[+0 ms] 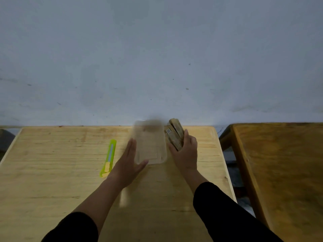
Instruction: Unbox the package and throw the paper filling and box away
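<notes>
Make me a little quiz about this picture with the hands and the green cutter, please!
1. True or false: the green cutter is in a hand.
2. What does the right hand hold: A) folded cardboard box, B) scissors, C) cup?
3. Which hand touches the clear plastic container?

Key: 1. False, it lies on the light wooden table. 2. A. 3. The left hand, open against its side.
</notes>
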`<state>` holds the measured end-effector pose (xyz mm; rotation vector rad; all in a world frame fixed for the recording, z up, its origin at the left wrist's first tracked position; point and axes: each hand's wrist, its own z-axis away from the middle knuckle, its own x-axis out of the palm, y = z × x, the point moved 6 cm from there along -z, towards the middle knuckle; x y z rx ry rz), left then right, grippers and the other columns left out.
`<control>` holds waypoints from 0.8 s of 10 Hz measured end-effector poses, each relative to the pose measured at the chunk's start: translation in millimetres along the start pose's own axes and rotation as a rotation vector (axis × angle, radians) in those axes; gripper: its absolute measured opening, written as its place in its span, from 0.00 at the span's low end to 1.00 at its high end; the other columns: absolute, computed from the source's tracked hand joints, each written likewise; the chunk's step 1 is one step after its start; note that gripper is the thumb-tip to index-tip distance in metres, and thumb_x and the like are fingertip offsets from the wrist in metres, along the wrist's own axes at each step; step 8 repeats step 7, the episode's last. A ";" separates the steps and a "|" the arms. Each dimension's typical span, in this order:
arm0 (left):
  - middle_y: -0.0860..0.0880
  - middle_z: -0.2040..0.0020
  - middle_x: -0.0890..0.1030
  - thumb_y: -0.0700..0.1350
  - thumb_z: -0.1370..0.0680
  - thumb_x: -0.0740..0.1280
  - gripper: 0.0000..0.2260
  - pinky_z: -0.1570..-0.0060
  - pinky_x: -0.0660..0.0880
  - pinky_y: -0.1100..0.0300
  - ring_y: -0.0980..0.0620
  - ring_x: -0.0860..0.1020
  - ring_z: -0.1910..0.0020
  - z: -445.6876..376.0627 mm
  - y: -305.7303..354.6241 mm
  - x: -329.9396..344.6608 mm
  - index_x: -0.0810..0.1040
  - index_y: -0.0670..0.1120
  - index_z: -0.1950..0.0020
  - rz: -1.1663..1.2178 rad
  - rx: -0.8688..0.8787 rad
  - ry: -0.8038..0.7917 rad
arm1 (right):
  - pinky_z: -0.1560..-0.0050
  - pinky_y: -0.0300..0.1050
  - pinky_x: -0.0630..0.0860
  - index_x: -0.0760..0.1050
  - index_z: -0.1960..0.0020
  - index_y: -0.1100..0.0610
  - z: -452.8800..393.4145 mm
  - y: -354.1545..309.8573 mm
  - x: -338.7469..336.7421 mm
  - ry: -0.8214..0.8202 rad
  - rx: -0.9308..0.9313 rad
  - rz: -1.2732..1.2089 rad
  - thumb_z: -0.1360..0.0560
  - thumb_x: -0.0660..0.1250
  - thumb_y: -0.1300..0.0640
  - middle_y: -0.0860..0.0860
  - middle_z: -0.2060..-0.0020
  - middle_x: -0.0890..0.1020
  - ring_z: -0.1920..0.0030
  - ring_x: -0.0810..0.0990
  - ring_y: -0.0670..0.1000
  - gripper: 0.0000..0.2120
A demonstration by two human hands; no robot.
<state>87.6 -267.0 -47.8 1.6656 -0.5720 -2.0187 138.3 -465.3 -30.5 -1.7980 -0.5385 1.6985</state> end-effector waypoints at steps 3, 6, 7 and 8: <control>0.45 0.23 0.46 0.54 0.25 0.64 0.39 0.37 0.44 0.70 0.52 0.46 0.25 -5.8 -8.9 -5.3 0.44 0.41 0.25 0.097 0.076 -0.051 | 0.39 0.48 0.67 0.54 0.27 0.61 13.1 -63.3 48.6 -0.067 0.041 0.012 0.28 0.67 0.47 0.58 0.37 0.68 0.37 0.64 0.55 0.38; 0.42 0.24 0.54 0.64 0.29 0.64 0.43 0.32 0.50 0.65 0.48 0.54 0.25 -5.9 -21.5 -6.2 0.51 0.39 0.26 0.194 0.056 -0.113 | 0.40 0.41 0.69 0.60 0.28 0.59 31.1 -61.2 42.1 -0.107 -0.001 0.048 0.24 0.62 0.56 0.56 0.39 0.71 0.39 0.70 0.53 0.26; 0.40 0.26 0.60 0.78 0.38 0.47 0.54 0.33 0.49 0.68 0.46 0.59 0.27 9.2 -33.7 -0.5 0.56 0.39 0.27 0.255 0.022 -0.105 | 0.41 0.32 0.65 0.62 0.29 0.50 57.6 -52.7 33.2 -0.117 -0.028 0.046 0.23 0.56 0.50 0.51 0.40 0.72 0.40 0.72 0.50 0.22; 0.40 0.26 0.60 0.78 0.38 0.47 0.54 0.33 0.49 0.68 0.46 0.59 0.27 9.2 -33.7 -0.5 0.56 0.39 0.27 0.255 0.022 -0.105 | 0.41 0.32 0.65 0.62 0.29 0.50 57.6 -52.7 33.2 -0.117 -0.028 0.046 0.23 0.56 0.50 0.51 0.40 0.72 0.40 0.72 0.50 0.22</control>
